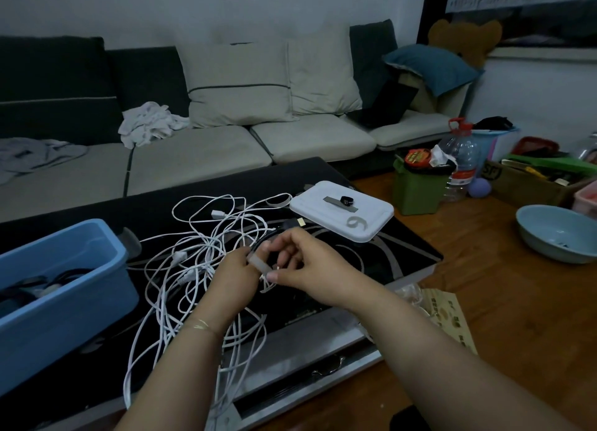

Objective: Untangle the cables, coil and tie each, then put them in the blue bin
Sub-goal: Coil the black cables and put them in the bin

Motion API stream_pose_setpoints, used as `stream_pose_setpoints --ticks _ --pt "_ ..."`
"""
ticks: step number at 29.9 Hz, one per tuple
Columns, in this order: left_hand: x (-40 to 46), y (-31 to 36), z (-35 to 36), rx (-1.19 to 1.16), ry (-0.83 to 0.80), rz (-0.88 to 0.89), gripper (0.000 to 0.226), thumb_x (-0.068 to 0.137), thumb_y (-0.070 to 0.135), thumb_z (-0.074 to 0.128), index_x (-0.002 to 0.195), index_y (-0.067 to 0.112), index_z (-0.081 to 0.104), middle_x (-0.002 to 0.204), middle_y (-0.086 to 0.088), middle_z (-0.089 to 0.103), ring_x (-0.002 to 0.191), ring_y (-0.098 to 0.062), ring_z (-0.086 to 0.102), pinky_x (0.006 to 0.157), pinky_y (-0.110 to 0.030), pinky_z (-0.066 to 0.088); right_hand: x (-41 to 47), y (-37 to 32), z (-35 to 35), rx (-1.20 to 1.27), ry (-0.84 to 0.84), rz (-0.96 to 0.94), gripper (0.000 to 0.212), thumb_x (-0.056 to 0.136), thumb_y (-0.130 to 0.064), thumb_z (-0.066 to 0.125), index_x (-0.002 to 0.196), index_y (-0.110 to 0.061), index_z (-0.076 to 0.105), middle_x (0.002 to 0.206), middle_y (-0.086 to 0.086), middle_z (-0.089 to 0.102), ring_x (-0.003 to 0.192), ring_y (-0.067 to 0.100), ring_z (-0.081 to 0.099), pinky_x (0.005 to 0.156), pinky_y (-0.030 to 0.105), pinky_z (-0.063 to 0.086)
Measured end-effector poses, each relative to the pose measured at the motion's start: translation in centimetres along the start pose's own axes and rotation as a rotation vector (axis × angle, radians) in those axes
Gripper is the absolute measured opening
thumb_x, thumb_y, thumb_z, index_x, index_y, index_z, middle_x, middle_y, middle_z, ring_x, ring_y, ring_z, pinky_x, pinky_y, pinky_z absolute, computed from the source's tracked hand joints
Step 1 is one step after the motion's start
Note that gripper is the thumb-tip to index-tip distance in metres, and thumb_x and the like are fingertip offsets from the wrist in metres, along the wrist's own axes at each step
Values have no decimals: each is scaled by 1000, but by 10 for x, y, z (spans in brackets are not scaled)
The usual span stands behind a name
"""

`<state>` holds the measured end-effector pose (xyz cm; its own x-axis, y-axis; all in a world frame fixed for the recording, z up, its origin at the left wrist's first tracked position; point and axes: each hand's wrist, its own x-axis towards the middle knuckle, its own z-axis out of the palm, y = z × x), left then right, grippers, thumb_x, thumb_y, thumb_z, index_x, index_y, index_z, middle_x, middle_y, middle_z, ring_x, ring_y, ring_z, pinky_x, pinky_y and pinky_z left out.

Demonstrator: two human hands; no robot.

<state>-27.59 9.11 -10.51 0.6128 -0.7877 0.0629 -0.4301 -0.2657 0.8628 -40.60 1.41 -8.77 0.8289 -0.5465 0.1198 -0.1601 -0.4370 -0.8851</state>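
Both hands curled and pinching at one spot above the table: left hand gripping a dark coiled cable with a pale tie strap lying across its fingers, right hand pinching the free end of that strap between thumb and forefinger. Black cable mostly hidden behind the fingers, a gold-tipped plug poking out beyond the knuckles toward the white lid. Likely mid-wrap, fastening the strap round the bundle. For a clean tie: keep the loops pressed flat under the left thumb, pull the strap snug with the right, close it near the plug end so no loop springs loose, and lift clear of the white strands before cinching, to avoid catching one in the wrap. Just beneath and to the left, a loose tangle of white cables spread over the dark glass table, some loops hanging off the near edge, not yet sorted. Further left, the blue bin standing on the table with dark coils already inside, near enough for a short carry. On the white lid, a grey strip, a small black ring-like item and a curled spare strap, probably more ties. Beyond, a sofa with cushions; to the right on the wooden floor, a pale blue bowl, a green bin and a water bottle.
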Motion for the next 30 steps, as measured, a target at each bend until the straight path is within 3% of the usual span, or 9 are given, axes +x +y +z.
stream_pose_setpoints --ticks 3,9,11,14,16,18,20,25,30 --pt "1 2 2 29 -11 6 46 98 42 46 80 2 58 66 -5 53 60 -17 45 54 -29 32 0 4 -2 -218 51 -75 36 76 -30 79 95 -32 48 86 -12 51 68 0 46 70 27 45" --pt "-1 6 -2 -180 -115 -34 43 99 38 48 85 0 65 73 -6 61 70 -18 52 69 -29 39 3 10 0 -551 230 -422 21 79 -38 71 87 -21 63 100 -10 51 101 11 43 81 29 41" --pt "-1 5 -4 -172 -180 -38 51 92 44 54 94 -6 64 79 -11 56 76 -18 47 70 -35 35 5 14 0 -661 347 -582 19 82 -37 65 83 -19 63 115 -3 56 115 19 46 94 34 37" --pt "-1 4 -8 -136 -232 -50 56 71 45 50 95 -4 64 81 -9 57 78 -17 46 72 -35 35 8 20 4 -771 314 -666 14 90 -30 56 89 -17 56 129 5 55 124 24 49 115 48 22" --pt "-2 3 -10 -105 -242 -52 50 72 39 44 92 -3 63 79 -10 53 76 -19 43 70 -36 32 7 21 9 -767 267 -650 15 93 -30 49 93 -15 52 125 7 56 110 26 57 108 52 33" --pt "-3 2 -10 -107 -248 -57 34 77 35 46 81 4 61 76 -12 47 73 -21 37 68 -38 29 6 20 12 -761 250 -609 23 95 -33 43 97 -13 53 121 7 56 98 29 60 84 47 50" --pt "-3 1 -10 -129 -248 -68 23 87 28 47 78 11 58 75 -12 44 73 -22 35 68 -38 28 7 19 13 -768 263 -595 26 95 -35 40 100 -13 53 119 6 56 92 29 60 68 44 52" --pt "-5 1 -13 -187 -251 -76 62 79 63 46 78 4 68 73 -9 66 70 -19 54 74 -36 41 9 21 15 -702 293 -644 6 94 -29 41 96 -23 41 91 3 62 81 26 58 62 39 51" --pt "-12 12 -10 -178 -232 -4 74 85 69 28 69 9 69 70 -2 69 63 -9 55 71 -29 39 14 28 11 -593 451 -746 6 93 -15 50 95 -18 55 80 4 66 71 26 60 58 36 51"
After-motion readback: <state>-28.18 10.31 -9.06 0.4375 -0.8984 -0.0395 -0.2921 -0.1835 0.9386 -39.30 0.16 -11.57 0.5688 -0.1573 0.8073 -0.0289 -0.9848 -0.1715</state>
